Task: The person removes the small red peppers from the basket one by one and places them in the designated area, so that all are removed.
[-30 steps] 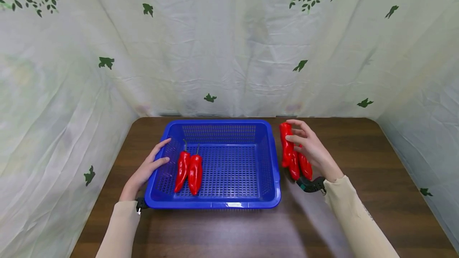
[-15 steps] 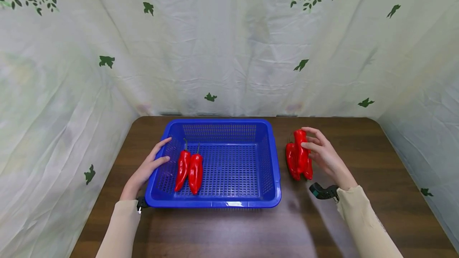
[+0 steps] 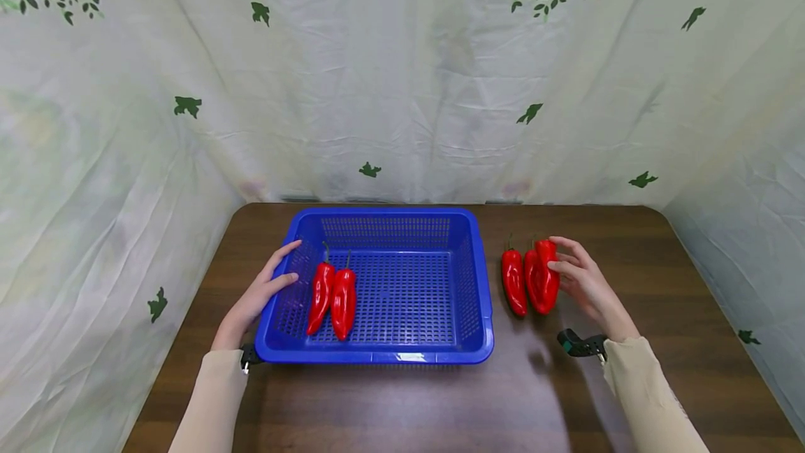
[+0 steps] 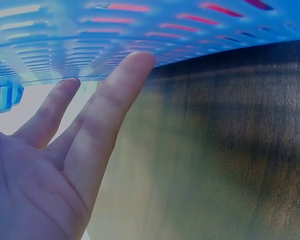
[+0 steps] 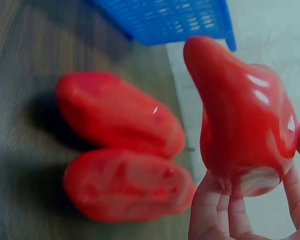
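Where the right hand (image 3: 588,286) works, right of centre: one red pepper (image 3: 546,278) pinched between thumb and fingers, raised off the wooden table (image 3: 377,411).
Left hand (image 3: 254,296): grasping the left rim of the blue basket (image 3: 314,356) (some fingers straight outside).
Basket contents: two peppers (image 3: 343,305), left side.
Loose peppers (image 3: 513,284): two, just left of the held one.
Backdrop: pale curtain (image 3: 402,89), upper frame.
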`<action>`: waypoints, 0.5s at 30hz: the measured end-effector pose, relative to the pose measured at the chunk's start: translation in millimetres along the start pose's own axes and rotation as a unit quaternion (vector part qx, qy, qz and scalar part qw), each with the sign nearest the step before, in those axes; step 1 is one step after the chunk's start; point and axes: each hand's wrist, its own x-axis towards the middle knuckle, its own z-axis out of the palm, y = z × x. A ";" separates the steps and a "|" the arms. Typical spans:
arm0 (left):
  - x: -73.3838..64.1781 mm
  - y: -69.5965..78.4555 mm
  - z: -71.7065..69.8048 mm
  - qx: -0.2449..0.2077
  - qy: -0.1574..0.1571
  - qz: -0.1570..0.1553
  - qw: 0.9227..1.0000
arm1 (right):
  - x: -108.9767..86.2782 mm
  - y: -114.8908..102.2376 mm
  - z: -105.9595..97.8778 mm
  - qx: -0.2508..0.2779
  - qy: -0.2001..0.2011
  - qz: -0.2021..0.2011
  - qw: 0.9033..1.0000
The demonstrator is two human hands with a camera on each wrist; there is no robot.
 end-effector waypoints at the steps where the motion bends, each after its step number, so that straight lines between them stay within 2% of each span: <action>1: 0.1 0.0 0.0 0.001 0.000 0.000 1.000 | 0.1 1.8 -1.8 0.000 0.002 0.002 1.000; 6: 0.6 -0.6 -0.1 0.006 0.004 0.000 1.000 | 0.3 9.2 -9.3 0.014 0.009 0.009 1.000; 15: 0.2 -1.8 0.4 0.005 0.006 -0.002 1.000 | 1.2 19.0 -19.7 -0.020 0.038 0.016 0.999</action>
